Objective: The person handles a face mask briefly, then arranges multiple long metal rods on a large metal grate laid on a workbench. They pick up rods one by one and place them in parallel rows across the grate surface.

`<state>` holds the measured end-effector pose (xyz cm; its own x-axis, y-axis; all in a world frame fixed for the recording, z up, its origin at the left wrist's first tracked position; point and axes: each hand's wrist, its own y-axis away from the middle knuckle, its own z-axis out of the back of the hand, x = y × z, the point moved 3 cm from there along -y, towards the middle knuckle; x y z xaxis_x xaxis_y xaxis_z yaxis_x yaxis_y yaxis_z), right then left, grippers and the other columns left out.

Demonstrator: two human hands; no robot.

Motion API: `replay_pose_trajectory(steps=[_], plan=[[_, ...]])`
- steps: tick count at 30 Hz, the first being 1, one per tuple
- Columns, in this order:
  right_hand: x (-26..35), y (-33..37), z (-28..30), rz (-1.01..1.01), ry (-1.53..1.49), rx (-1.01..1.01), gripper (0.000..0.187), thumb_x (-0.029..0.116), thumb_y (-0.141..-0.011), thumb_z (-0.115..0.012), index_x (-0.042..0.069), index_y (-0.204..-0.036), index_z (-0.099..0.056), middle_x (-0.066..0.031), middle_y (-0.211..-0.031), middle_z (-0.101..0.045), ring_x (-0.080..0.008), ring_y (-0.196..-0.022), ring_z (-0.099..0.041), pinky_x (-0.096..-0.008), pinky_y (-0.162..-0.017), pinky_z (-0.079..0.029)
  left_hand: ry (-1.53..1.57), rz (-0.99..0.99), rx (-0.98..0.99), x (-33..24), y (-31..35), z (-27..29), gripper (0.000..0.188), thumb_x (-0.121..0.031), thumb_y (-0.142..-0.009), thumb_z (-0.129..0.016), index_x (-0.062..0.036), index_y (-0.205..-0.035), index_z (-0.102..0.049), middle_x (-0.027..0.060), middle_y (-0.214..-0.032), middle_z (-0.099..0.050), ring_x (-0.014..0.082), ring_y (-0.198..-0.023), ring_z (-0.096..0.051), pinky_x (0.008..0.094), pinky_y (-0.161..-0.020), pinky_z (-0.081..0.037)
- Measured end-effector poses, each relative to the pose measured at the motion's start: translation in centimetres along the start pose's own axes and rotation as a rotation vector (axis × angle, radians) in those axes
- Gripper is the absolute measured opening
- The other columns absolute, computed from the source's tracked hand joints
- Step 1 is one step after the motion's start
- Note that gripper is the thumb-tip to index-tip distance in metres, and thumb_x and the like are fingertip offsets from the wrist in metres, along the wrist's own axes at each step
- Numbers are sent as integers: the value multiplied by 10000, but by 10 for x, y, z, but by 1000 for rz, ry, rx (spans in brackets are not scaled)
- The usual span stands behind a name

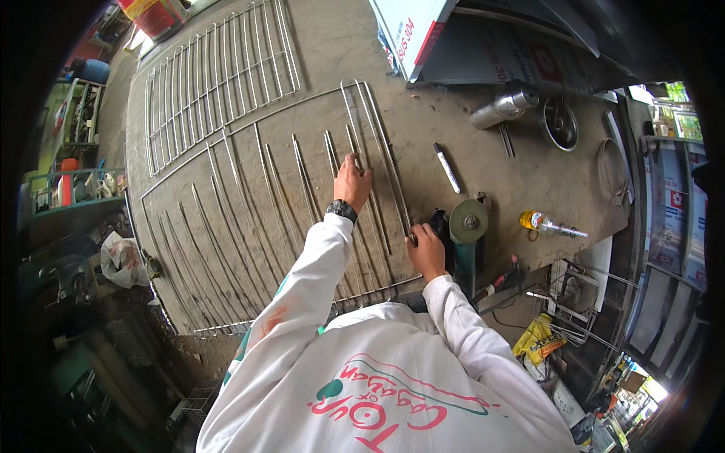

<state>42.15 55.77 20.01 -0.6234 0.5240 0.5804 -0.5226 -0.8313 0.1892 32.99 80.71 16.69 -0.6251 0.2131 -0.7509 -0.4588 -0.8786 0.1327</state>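
Note:
On the worktable lies an unfinished-looking wire rack (257, 121), a rectangular frame of thin metal rod with loose straight rods laid across it. My left hand (352, 185), with a dark watch at the wrist, is over the rack's right part. Its fingers close on a thin metal rod (350, 140) beside a long narrow loop of bent rod (361, 94). My right hand (427, 253) is curled at the rack's right side rod (400, 198), fingertips on it; the palm side is hidden. Just right of this hand stands an angle grinder (469, 221) with a greenish disc.
A second wire rack (219, 79) with evenly spaced bars lies at the far left. Rightward are a white marker (447, 167), a steel flask (504, 108), a metal cup (559, 124), a yellow-labelled bottle (535, 220) and a wire coil (612, 166). Film-covered sheet metal (411, 38) stands behind.

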Motion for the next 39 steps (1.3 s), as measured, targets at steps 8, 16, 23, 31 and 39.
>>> replay_pose_trajectory(steps=[8,16,23,31,39], plan=[[9,-1,-14,136,44,-32,204,156,-877,-761,73,-1044,-678,-132,-1058,-662,-391,-954,-666,-476,-790,-547,144,-17,41,32,100,27,469,-147,-908,-726,-39,-1336,-568,143,-923,-735,330,-867,-737,425,-767,-586],[3,-17,-35,23,12,5,240,198,-874,-767,53,-1021,-645,-166,-938,-674,-399,-900,-661,-491,-781,-525,149,166,3,86,273,76,312,-203,-917,-702,-32,-1175,-670,164,-935,-732,342,-866,-713,429,-790,-566],[-27,-30,-47,93,27,-43,275,170,-825,-801,29,-968,-614,-150,-841,-637,-382,-802,-628,-485,-756,-503,313,472,-336,145,372,137,286,-220,-953,-697,1,-1135,-712,150,-937,-753,247,-822,-726,365,-773,-572],[-11,-23,-47,-77,205,-75,311,251,-819,-830,21,-965,-681,-161,-862,-745,-355,-832,-713,-452,-785,-547,359,544,-348,212,416,192,274,-267,-937,-689,-58,-1104,-747,165,-1029,-757,333,-936,-732,419,-824,-578],[33,-90,-52,-81,86,-245,318,295,-854,-765,49,-1053,-735,-175,-1029,-754,-395,-975,-707,-469,-828,-558,440,500,-361,248,397,238,250,-174,-984,-679,29,-1127,-708,90,-942,-753,148,-849,-690,303,-798,-552]])
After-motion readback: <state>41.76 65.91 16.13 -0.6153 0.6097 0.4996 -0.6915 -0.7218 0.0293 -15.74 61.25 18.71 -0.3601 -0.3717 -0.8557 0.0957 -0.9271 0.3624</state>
